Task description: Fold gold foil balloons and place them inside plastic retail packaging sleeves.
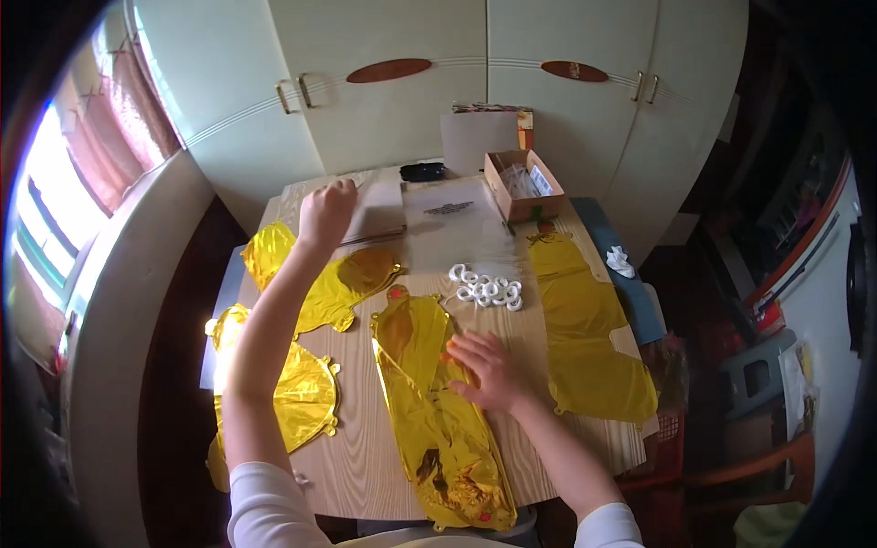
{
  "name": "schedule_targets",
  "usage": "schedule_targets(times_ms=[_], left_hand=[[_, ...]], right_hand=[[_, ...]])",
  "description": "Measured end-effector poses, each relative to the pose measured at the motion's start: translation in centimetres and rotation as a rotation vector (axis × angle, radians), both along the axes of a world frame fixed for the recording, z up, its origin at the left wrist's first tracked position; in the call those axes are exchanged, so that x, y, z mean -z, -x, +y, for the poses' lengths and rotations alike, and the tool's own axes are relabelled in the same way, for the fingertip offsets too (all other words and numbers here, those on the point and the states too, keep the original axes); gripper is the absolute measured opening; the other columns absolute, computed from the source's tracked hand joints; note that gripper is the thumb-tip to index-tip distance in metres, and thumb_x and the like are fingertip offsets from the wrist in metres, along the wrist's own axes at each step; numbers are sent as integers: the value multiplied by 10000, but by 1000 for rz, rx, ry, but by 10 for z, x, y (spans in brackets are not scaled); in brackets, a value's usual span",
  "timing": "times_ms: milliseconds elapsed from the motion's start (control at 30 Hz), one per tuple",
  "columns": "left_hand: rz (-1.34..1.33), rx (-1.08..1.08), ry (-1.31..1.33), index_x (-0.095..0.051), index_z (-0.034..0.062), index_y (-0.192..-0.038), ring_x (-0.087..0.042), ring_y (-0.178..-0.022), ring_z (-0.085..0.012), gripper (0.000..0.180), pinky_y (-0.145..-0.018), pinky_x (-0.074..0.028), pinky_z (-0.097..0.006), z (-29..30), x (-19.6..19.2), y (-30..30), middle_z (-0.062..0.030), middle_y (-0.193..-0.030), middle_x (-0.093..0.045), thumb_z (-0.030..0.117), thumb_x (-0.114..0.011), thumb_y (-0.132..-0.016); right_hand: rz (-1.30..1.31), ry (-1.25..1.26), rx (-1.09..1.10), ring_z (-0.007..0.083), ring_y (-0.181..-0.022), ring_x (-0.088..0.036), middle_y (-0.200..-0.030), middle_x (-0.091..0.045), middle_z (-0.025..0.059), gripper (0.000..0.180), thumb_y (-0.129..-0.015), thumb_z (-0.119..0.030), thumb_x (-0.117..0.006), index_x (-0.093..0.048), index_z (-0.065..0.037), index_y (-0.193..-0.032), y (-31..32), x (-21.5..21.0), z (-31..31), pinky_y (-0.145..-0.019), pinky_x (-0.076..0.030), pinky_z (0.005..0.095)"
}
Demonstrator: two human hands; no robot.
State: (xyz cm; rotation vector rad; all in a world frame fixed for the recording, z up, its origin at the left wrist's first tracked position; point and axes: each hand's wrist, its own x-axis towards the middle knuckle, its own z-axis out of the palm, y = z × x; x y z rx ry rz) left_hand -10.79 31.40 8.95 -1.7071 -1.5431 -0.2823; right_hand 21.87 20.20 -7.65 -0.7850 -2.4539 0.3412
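Note:
A flat golden foil balloon (429, 402) lies lengthwise in front of me, its lower end crumpled and shiny. My right hand (489, 370) has its fingers spread, the tips at the balloon's right edge. My left hand (329, 212) is raised over the far left of the table, its fingers curled closed; whatever they may hold is hidden. Near it is a flat pale stack (376, 215). Under and beside my left forearm lie more gold foil balloons, one by the stack (329, 292) and another closer to me (306, 393).
White ribbon-like rolls (489, 290) sit mid-table beside a clear plastic bag (457, 228). An open cardboard box (523, 187) holds packets at the back. Another gold foil balloon (585, 329) covers the right side. Behind are a black tray (422, 172) and cabinets (393, 110).

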Motion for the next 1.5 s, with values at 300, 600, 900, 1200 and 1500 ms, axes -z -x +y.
schedule_targets(times_ms=[300, 600, 900, 1200, 1500], left_hand=[[288, 457, 17, -531, 99, -728, -498, -579, -105, 105, -434, -429, -258, -197, -24, -115, 2, -664, -454, 111, -635, -721], [-229, 751, 168, -631, 46, -842, -614, -816, -210, 169, -658, -514, -301, -262, -10, -141, -65, -867, -605, 188, -688, -768], [-505, 333, 626, -399, 197, -1466, -195, -1457, -388, 585, -1151, -156, -604, -240, 119, -74, -133, -1549, -312, 401, -547, -938], [-501, 323, 703, -442, 247, -1449, -250, -1436, -392, 657, -1141, -143, -628, -250, 151, -85, -125, -1528, -357, 552, -562, -879], [-537, 370, 678, -559, 251, -1355, -350, -1386, -354, 545, -1119, -220, -589, -253, 146, -85, -117, -1478, -429, 512, -586, -878]], right_hand=[[1169, 1357, -32, 277, -1230, -532, -1337, -522, 183, 757, -936, -496, -582, -262, -74, -1478, 36, -100, -38, -965, -484, 442], [884, 1213, -143, 152, -980, -628, -1133, -617, 100, 383, -905, -8, -580, -471, -2, -1273, 15, -107, -41, -856, -519, 288], [598, 961, 44, 149, -901, -640, -1034, -668, 117, 429, -909, 31, -565, -453, 31, -1323, 0, -12, -15, -766, -518, 290], [202, 251, 251, 346, -1017, -607, -1185, -581, 170, 523, -845, -135, -680, -492, -38, -1323, -8, 10, -28, -875, -506, 411], [81, 121, 119, 343, -1284, -457, -1366, -499, 169, 484, -861, -255, -685, -572, -90, -1302, -10, 3, -33, -1063, -391, 444]])
